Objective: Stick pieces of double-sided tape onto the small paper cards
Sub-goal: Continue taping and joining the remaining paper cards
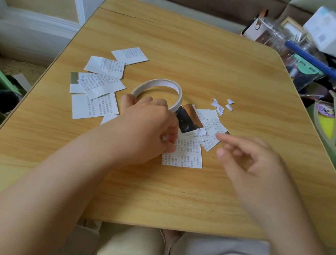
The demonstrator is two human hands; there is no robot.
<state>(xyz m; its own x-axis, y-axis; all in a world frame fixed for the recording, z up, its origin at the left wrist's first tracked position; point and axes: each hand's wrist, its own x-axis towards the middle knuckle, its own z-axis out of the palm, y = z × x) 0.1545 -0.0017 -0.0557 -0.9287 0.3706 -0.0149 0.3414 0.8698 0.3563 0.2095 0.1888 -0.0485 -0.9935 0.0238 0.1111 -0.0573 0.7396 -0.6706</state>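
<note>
On the wooden table (pixel 178 189) in front of my knees, my left hand (pixel 149 125) lies over the near edge of the tape roll (pixel 162 84), its fingers curled down onto the printed card (pixel 185 151) beneath them. A small white bit shows at my left fingertips (pixel 170 137), and I seem to pinch it against the card, though the blur keeps me from being sure what it is. My right hand (pixel 248 156) hovers just right of that card, fingers loosely spread and holding nothing, smeared by motion. Beside my left knuckles sits a card with a dark photo (pixel 188 119), overlapping another printed card (pixel 211 127) that leans off to the right. A tiny white scrap (pixel 201 132) rests at the photo card's lower corner. Farther right, a few torn white backing bits (pixel 222 105) lie scattered near each other. Left of the roll, a loose heap of printed cards (pixel 99 88) spreads across the table, several overlapping. Off the table's right edge stands a jumble of boxes and stationery (pixel 312 50).
</note>
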